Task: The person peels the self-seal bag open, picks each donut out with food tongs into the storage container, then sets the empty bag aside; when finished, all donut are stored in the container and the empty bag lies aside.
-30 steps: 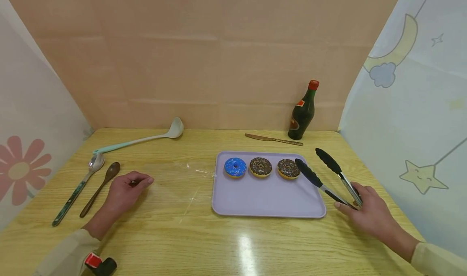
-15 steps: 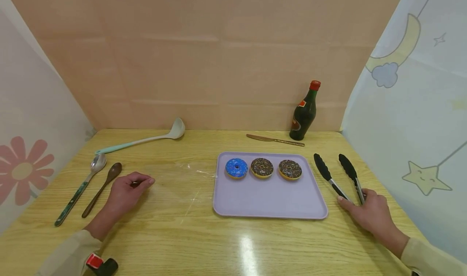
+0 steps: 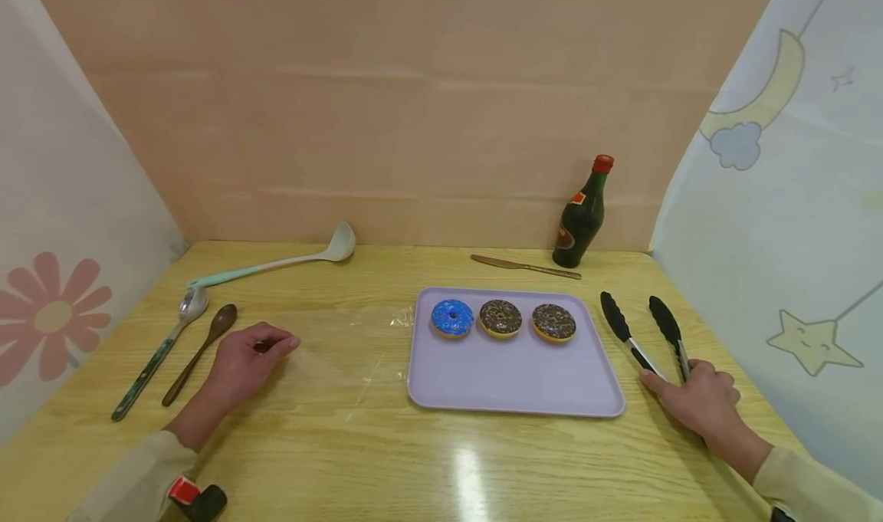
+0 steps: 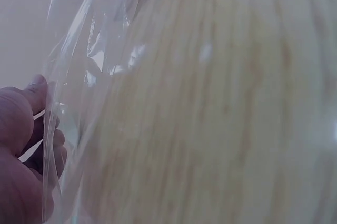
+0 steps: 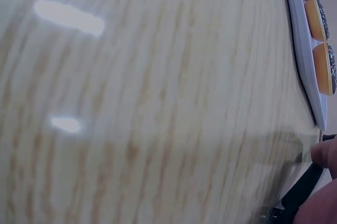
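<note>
My left hand [image 3: 247,359] pinches the edge of a clear plastic bag [image 4: 105,40], which stretches over the wood-grain table toward the tray. On the lilac tray [image 3: 513,384] three doughnuts lie in a row along the far side: a blue-iced doughnut [image 3: 452,319] and two brown ones, the middle doughnut [image 3: 500,319] and the right doughnut [image 3: 554,323]. To the right of the tray, my right hand [image 3: 702,401] holds black-tipped metal tongs [image 3: 616,319] near their rear end. Their two arms are spread, with nothing between the tips.
A wooden spoon [image 3: 219,324] and a green-handled metal spoon [image 3: 165,346] lie left of my left hand. Farther back are a ladle [image 3: 338,244], a copper-coloured knife [image 3: 527,266] and a dark bottle [image 3: 581,219] with a red cap. Walls of cloth or paper enclose the table.
The tongs have moved right, from over the right doughnut to beside the tray, and my right hand has come with them. The left hand keeps its place at the bag.
</note>
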Available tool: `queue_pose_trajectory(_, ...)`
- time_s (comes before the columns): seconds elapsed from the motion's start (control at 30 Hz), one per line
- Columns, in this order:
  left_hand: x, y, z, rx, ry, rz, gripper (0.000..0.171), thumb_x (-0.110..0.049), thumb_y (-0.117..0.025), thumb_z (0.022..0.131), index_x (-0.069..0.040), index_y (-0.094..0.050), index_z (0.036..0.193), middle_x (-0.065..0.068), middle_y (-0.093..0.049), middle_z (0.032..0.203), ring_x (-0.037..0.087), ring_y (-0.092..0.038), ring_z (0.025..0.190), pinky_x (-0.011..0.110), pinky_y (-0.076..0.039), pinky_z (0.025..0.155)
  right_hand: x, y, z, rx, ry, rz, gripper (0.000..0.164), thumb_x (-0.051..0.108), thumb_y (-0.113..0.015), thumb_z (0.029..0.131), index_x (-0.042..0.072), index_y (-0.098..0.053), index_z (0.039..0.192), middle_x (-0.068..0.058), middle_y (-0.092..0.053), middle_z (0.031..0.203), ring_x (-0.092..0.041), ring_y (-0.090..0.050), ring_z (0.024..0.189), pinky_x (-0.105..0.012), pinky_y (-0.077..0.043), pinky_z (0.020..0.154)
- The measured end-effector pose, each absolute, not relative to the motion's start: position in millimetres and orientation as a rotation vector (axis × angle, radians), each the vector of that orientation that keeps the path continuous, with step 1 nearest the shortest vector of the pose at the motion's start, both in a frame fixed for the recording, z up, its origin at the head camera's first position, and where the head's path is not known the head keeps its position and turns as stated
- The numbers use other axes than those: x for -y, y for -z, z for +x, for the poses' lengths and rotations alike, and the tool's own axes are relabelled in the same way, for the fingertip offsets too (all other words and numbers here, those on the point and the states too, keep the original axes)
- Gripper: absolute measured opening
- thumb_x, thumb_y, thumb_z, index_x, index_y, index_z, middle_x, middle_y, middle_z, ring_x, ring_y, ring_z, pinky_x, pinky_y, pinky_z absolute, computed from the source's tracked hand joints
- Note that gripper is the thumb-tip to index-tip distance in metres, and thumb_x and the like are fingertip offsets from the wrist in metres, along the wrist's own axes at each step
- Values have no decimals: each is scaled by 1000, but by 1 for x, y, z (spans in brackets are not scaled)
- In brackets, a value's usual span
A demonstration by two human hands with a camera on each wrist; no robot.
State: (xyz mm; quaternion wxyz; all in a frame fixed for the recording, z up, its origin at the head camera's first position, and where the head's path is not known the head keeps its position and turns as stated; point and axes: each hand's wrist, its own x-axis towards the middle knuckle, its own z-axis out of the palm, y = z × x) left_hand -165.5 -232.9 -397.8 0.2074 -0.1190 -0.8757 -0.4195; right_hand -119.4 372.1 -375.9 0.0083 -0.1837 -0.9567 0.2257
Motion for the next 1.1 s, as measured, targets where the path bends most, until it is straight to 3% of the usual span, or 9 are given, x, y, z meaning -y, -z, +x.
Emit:
queue_pose_trajectory(0.43, 240, 400, -171, 2486, 1047, -335, 7, -12, -74, 85, -7, -73, 80, -4, -65, 75, 6, -56, 67, 20, -45, 57, -380, 371, -125, 3082, -923, -523, 110, 60, -58, 85, -27, -10, 131, -48, -20, 117, -60, -19, 109, -59, -37, 77)
queue_pose_trajectory(0.8, 243, 393, -171, 2504, 1022, -411, 4, -9, -76, 81, -10, -73, 78, -6, -63, 74, 8, -53, 63, 22, -43, 56, -383, 366, -132, 3165, -1047, -525, 117, 65, -54, 85, -23, 2, 137, -49, -11, 126, -61, -15, 115, -61, -36, 83)
queue_pose_trajectory(1.0, 241, 393, -173, 2574, 1002, -402, 6, -15, -75, 83, -9, -74, 82, -6, -64, 77, 9, -56, 66, 25, -46, 59, -387, 366, -129, 3152, -1037, -536, 117, 64, -56, 84, -22, 1, 138, -49, -11, 126, -61, -14, 115, -61, -35, 83)
queue_pose_trajectory(1.1, 241, 392, -173, 2592, 981, -401, 9, -16, -73, 85, -8, -74, 88, -3, -65, 82, 12, -58, 70, 26, -48, 61, -388, 365, -127, 3133, -1051, -567, 117, 65, -54, 84, -21, 3, 138, -46, -19, 124, -60, -13, 116, -60, -36, 82)
